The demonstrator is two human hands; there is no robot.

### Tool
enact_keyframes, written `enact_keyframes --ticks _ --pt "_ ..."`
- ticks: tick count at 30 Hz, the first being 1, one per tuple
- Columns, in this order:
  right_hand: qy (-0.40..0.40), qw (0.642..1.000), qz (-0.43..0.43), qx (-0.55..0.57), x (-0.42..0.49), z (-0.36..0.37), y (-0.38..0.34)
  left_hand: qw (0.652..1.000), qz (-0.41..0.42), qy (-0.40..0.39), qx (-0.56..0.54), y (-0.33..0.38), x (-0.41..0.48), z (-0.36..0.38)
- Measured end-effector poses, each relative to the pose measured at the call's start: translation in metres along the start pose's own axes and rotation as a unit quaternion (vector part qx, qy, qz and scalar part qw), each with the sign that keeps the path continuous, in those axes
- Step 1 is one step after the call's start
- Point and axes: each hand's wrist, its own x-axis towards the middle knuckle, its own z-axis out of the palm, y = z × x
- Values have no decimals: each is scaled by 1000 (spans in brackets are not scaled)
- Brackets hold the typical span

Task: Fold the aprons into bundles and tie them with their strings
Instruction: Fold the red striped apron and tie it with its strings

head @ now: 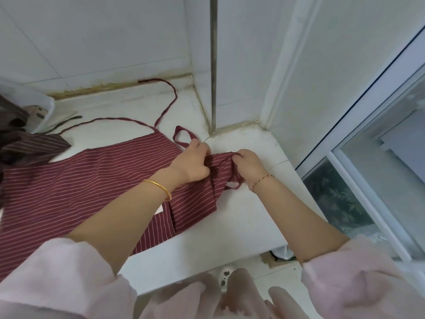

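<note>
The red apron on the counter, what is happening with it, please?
A person is gathering the narrow end of the red striped apron with both hands: the left hand and right hand pinch the cloth together. The rest lies spread on the white counter, its strings loose behind. A darker striped apron waits at the left.

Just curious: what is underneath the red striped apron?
The red striped apron lies on a white counter, bare beside it. Its left end seems to overlap a darker striped cloth. Anything else beneath is hidden by fabric.
</note>
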Motion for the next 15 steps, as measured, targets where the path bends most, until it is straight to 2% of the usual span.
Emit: enact_keyframes --ticks 2,5,7,8,9,11,13,15 --pt "-18 1000 -17 -3 -1 0 -9 995 -3 -43 -90 12 -3 -9" --pt "-75 997 -11 28 -8 -3 -27 995 9 -89 -36 12 -4 -15" --pt "-130 991 -19 -38 -12 -14 -37 996 -12 -79 -37 5 -6 -21" --pt "-171 977 -33 -125 -13 -23 -42 995 -27 -75 -56 3 -7 -25" --pt "-216 948 -45 -229 -15 -30 -48 994 -40 -72 -76 3 -8 -29" --pt "-254 874 -65 -410 -14 -37 -56 990 -56 -88 -95 4 -10 -36" --pt "-208 821 -94 -524 -7 -39 -62 986 -66 -124 -93 7 -11 -42" --pt "-158 798 -105 -572 -5 -41 -70 978 -84 -166 -90 7 -12 -46"
